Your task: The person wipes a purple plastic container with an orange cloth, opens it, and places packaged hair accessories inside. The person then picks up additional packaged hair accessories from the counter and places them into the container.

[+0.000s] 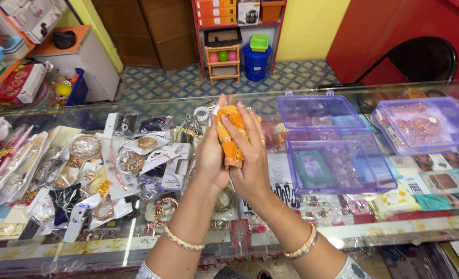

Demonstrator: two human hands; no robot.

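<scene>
Above the glass shop counter, we see the left hand and right hand pressed together around a stack of orange ribbed bangles, fingers curled closed over it from both sides, well above the packets of jewellery below. We judge the stack light and stiff, yet loose and apt to slide apart, perhaps brittle; gripping it along its length, with palms capping the ends, seems safest. An open clear purple plastic box lies just beside, to the right.
</scene>
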